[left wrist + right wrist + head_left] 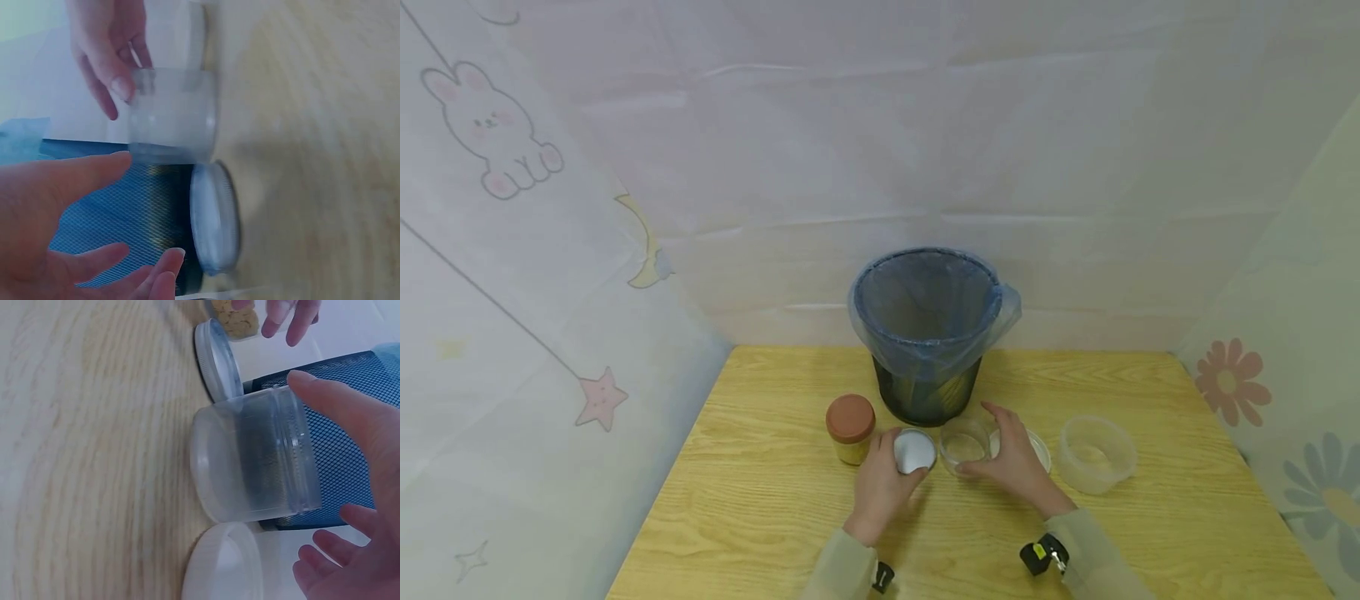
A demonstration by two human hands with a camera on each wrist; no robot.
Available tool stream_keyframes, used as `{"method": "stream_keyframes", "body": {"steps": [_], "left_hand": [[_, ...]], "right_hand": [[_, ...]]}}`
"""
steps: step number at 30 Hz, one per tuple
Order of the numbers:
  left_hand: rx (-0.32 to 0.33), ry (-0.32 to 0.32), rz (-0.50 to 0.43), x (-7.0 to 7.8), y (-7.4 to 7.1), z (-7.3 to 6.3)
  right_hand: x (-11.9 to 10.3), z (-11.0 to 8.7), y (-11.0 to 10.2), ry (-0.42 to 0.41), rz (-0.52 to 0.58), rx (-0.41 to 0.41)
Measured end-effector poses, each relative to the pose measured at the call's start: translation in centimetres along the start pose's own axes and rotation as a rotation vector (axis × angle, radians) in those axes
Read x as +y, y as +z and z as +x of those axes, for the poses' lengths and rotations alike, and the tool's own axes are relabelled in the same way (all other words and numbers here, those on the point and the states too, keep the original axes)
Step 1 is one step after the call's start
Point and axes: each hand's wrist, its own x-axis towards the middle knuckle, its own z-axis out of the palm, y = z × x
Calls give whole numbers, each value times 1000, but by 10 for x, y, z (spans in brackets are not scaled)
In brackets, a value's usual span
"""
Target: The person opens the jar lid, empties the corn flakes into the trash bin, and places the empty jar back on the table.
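Observation:
My left hand (883,479) hovers with fingers spread over a round silver screw lid (914,451), which lies on the table with its white face up. A clear empty plastic jar (256,456) stands upright and lidless just right of that lid. Around the top of the jar my right hand (1015,458) is spread, thumb tip right at the rim (294,394) and the other fingers (334,547) apart from it. Beyond my left fingers stands a jar with a reddish-brown lid (851,418) and tan contents.
A mesh bin (928,392) lined with a blue bag (925,354) stands behind the jars. Partly behind my right hand lies a white lid (1040,452). Farther right is a translucent round tub (1096,457) on the wooden table (760,500).

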Motion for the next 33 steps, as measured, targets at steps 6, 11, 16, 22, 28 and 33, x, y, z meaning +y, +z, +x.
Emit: {"method": "stream_keyframes", "body": {"steps": [6, 11, 16, 22, 28, 33], "left_hand": [[-35, -3, -82, 11, -15, 2], [-53, 6, -150, 20, -26, 3], [-51, 36, -174, 26, -36, 3], [-18, 77, -181, 31, -45, 5], [7, 101, -169, 35, -53, 5], [3, 100, -180, 40, -60, 5]], "right_hand": [[-7, 0, -3, -44, -3, 12], [-15, 0, -6, -81, -12, 28], [-25, 0, -10, -102, -7, 23], [-33, 0, -12, -119, 7, 26], [-42, 1, -14, -129, 43, 13], [-51, 0, -16, -109, 70, -15]]}}
